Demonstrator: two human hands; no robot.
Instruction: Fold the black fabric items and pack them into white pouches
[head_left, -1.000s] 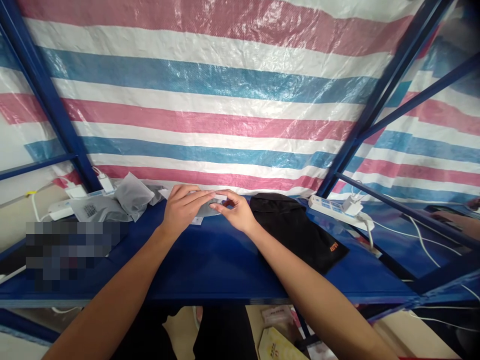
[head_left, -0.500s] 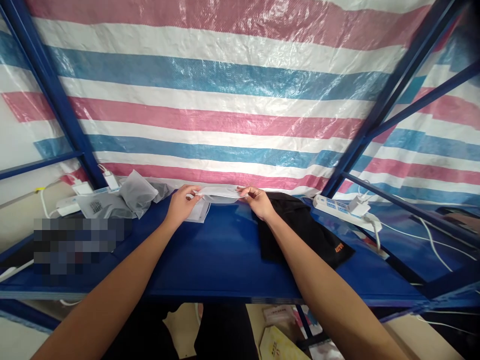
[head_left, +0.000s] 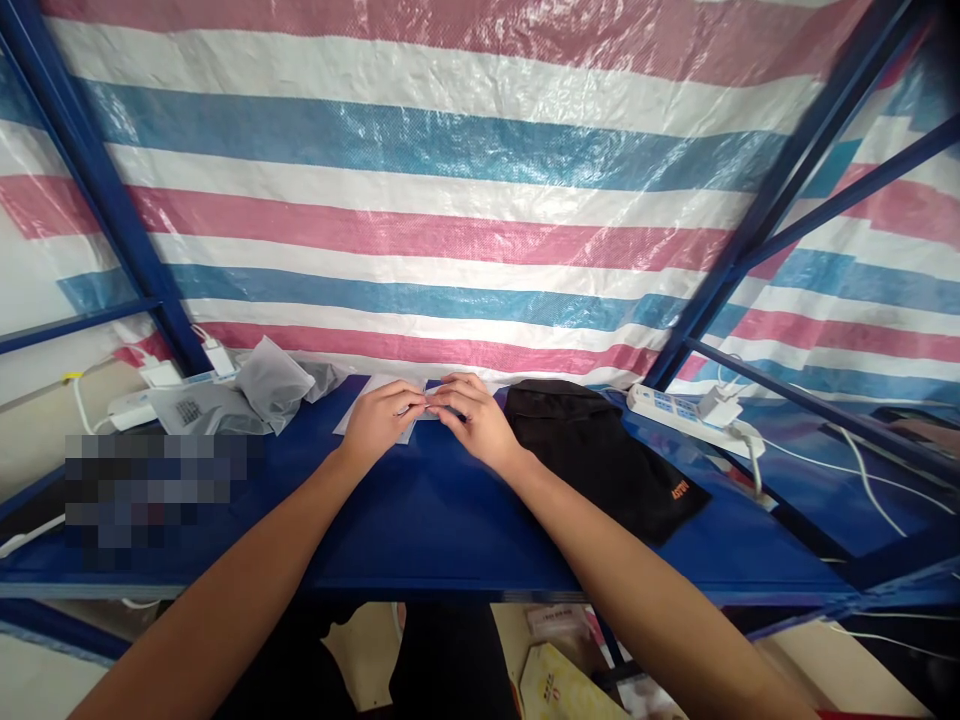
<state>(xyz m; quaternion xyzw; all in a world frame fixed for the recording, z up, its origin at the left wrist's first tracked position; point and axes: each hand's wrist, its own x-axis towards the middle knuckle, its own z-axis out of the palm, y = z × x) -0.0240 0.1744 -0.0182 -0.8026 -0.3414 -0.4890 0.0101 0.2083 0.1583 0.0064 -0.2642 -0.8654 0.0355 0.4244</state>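
Observation:
My left hand (head_left: 381, 424) and my right hand (head_left: 477, 420) meet over the back of the blue table (head_left: 450, 540). The fingers of both are pinched together at a thin translucent plastic piece, mostly hidden between them. Under and behind my left hand lies a flat whitish plastic bag (head_left: 351, 412), its edges showing on both sides. To the right of my right hand a black cloth item (head_left: 585, 460) with small orange lettering lies on the table, apart from the hand.
Crumpled translucent bags (head_left: 270, 385) lie at the back left beside white plugs. A white power strip (head_left: 686, 420) with plugs and cables is at the back right. Blue metal posts (head_left: 712, 270) frame a striped plastic sheet (head_left: 450, 200). Boxes (head_left: 562, 685) stand below the table.
My hands have moved closer together, the right one leftward. The plastic stretched between them is now gathered at the fingertips, and more of the whitish bag and the black cloth shows.

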